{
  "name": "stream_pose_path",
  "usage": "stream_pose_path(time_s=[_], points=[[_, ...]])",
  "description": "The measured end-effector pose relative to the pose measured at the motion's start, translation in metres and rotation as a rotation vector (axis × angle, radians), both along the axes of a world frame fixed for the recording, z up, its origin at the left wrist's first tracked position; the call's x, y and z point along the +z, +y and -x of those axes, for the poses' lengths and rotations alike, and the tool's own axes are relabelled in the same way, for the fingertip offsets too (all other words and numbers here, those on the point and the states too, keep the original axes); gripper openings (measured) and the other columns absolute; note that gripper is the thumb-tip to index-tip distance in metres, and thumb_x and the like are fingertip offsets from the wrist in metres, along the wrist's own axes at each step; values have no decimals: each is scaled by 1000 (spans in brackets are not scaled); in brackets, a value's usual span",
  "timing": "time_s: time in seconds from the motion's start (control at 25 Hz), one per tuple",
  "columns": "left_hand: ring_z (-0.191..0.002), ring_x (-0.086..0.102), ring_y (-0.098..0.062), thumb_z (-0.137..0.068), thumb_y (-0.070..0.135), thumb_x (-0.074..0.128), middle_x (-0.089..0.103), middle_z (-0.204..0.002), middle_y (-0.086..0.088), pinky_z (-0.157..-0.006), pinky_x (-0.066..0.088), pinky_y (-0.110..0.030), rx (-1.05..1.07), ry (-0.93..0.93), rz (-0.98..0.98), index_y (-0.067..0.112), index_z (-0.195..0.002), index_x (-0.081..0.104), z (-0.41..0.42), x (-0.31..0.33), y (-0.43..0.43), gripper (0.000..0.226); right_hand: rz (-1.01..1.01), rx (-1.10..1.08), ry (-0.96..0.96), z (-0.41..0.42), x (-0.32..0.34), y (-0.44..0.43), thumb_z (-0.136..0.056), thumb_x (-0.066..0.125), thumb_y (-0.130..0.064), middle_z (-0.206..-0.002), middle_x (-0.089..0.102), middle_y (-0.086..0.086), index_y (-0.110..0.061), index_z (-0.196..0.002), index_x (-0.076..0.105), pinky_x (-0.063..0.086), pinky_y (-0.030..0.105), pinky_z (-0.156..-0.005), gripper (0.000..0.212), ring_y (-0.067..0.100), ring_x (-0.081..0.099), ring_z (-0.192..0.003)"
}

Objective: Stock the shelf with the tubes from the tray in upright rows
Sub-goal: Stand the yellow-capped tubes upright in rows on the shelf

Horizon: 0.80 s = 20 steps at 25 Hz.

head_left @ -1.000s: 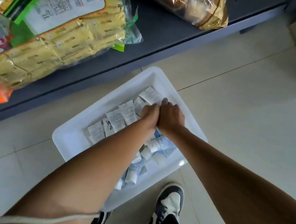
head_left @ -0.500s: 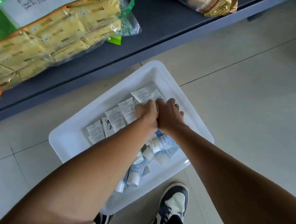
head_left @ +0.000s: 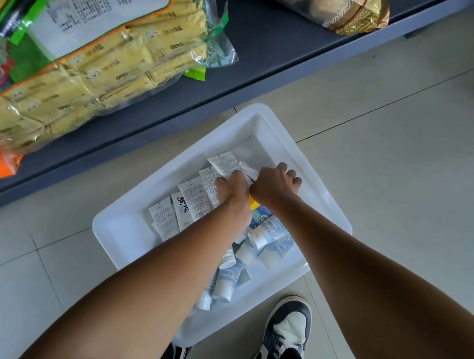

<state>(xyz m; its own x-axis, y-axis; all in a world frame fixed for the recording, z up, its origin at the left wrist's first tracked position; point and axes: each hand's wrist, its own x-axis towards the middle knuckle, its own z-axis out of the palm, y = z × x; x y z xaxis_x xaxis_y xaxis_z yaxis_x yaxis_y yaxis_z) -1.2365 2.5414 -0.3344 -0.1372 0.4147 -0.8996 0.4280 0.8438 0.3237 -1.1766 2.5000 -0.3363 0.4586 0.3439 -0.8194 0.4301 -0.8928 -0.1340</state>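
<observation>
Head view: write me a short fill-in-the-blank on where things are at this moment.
1. The left hand and right hand both reach among the tubes in the white ____.
2. That container sits on the tiled ____, near a shoe.
3. The bag of yellow packets lies on the dark ____.
Missing words: tray; floor; shelf.

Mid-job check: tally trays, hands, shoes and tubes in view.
tray: 1
hands: 2, left hand, right hand
shoes: 2
tubes: at least 10, more hidden under the arms
Total: at least 15
</observation>
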Motion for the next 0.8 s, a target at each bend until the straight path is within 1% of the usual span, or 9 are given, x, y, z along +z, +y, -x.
stream_pose_path(time_s=[0.12,0.2,0.24,0.36,0.48,0.56,0.64,0.72,0.8], points=[[-84,64,-35,-78,22,48,68,-112,-28,-67,48,-38,36,-19,0,-3,-121,55,15,-29,3,50,-58,-30,107,-6,-3,-7,-97,52,-24,-129,49,15,-20,-131,49,40,48,-101,35,40,53,-115],[-85,67,-33,-70,26,49,70,-119,-24,-60,52,-34,105,-74,38,5,-126,57,24,-46,-3,61,-158,-17,97,-5,-3,-18,-99,51,-27,-124,59,11,-25,-128,46,37,44,-97,30,35,58,-108],[-90,69,-33,-71,27,49,70,-119,-22,-63,55,-36,125,-90,23,11,-121,59,22,-31,-3,54,-232,-10,70,-5,1,-22,-100,51,-25,-124,62,8,-25,-127,46,34,43,-95,27,33,59,-108],[-99,68,-35,-87,22,50,69,-110,-14,-88,56,-51,169,-152,-87,22,-99,55,12,10,-9,13,-502,-8,16,-6,28,-26,-95,52,-13,-125,63,2,-26,-130,51,38,42,-93,37,33,57,-110],[-103,67,-34,-94,13,48,69,-113,-13,-93,55,-48,179,-268,-124,19,-106,58,3,50,-18,17,-681,-28,-33,-14,63,-28,-92,62,-17,-120,58,3,-21,-133,54,45,45,-95,42,31,54,-111],[-94,69,-27,-96,10,46,71,-106,-8,-82,58,-41,155,-377,-146,14,-113,59,1,89,-22,22,-748,-117,-10,-21,94,-33,-88,73,-17,-113,48,4,-11,-133,56,48,44,-93,48,31,54,-106],[-76,66,-21,-97,9,45,70,-90,-3,-64,55,-34,96,-464,-177,10,-115,57,0,142,-22,22,-730,-219,10,-30,141,-39,-85,80,-22,-110,44,2,-5,-127,59,47,26,-86,50,22,53,-96],[-61,58,-22,-95,8,45,64,-77,-4,-52,50,-31,42,-503,-196,9,-109,54,-2,202,-24,17,-707,-281,58,-34,199,-49,-83,83,-29,-108,52,2,-13,-122,58,45,13,-72,49,16,56,-85],[-63,57,-22,-92,8,44,64,-77,-3,-50,47,-33,-6,-537,-225,8,-108,53,-4,260,-26,18,-772,-350,126,-34,256,-56,-84,82,-30,-97,66,5,-22,-116,50,54,23,-59,46,18,67,-70]])
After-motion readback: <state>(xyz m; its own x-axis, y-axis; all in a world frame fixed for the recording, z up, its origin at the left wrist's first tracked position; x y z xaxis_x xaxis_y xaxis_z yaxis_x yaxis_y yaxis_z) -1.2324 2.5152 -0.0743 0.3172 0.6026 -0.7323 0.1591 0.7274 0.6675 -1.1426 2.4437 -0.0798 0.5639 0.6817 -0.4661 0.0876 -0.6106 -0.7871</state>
